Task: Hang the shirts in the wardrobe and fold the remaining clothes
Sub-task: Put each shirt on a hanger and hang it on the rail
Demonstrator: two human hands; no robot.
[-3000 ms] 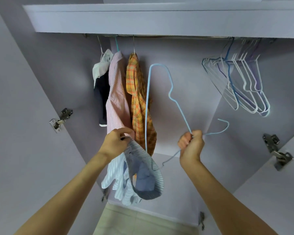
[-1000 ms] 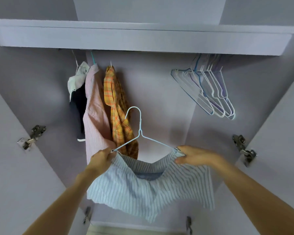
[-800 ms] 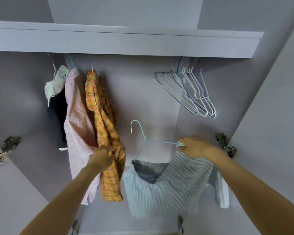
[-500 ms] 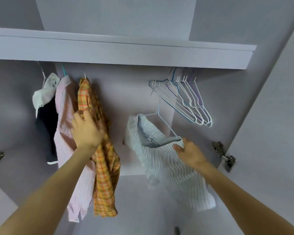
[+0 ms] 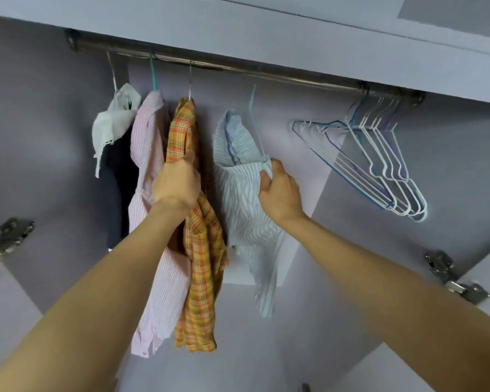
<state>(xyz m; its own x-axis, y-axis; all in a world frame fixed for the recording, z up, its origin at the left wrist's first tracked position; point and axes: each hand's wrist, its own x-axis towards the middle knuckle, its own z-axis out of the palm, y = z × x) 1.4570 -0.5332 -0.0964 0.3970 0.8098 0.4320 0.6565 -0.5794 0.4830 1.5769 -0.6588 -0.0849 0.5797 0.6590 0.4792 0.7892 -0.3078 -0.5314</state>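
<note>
So compared to half a second ago, the pale blue-and-white striped shirt [image 5: 246, 193] on its light blue wire hanger [image 5: 256, 128] is way higher up, and the hook now sits just under the metal wardrobe rail [image 5: 238, 70] instead of down at chest level. I can't tell if the hook has actually caught the rail yet; the tip looks a touch short of it. The right hand [image 5: 280, 190] has its fingers [image 5: 266, 176] curled around the shoulder of that shirt, pinching fabric and probably the hanger wire underneath. The left hand [image 5: 177, 183] has shifted from resting flat on the hung clothes to grabbing them, fingers closed around the orange plaid shirt [image 5: 201, 250], pulling it aside toward the pink striped shirt [image 5: 150, 176] to open up a gap.

My read: this shirt is nearly hung, it just needs the hook dropped over the rail, then let go with both hands. The folding part isn't in view.

Rest of the wardrobe: lilac-painted interior, a shelf board above the rail, a white-and-dark garment [image 5: 113, 137] hanging far left, a cluster of empty wire hangers [image 5: 379, 165] at the right end of the rail, and metal door hinges [image 5: 453, 278] on both sides.
</note>
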